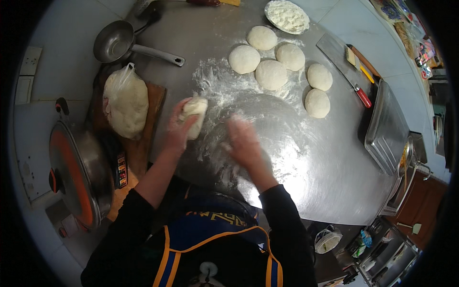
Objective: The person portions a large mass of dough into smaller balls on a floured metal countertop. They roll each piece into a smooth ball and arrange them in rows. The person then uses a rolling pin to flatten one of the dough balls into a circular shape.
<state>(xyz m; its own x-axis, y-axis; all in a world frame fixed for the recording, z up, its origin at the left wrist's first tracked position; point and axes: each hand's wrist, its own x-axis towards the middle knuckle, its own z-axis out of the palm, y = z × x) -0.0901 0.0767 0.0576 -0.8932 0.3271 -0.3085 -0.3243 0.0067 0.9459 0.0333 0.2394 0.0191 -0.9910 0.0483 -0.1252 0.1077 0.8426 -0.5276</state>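
Note:
My left hand (176, 130) is curled around a thick, folded piece of dough (199, 113) at the left of the floured patch. Blurred by movement, my right hand (244, 140) is over the steel table (333, 172), to the right of that piece; its fingers are not sharp enough to read. Several round dough balls (271, 74) dusted with flour sit farther back on the table. Two of them, one (320, 77) behind the other (317, 103), stand apart at the right. Loose flour (218, 80) covers the steel between my hands and the balls.
A plate of flour (288, 16) is at the back. Left are a frying pan (114, 42), bagged dough (127, 104) on a wooden board (156, 98), and a large lidded pot (73, 175). Right are a long red-handled blade (339, 64), a brush (353, 59) and a metal tray (387, 125).

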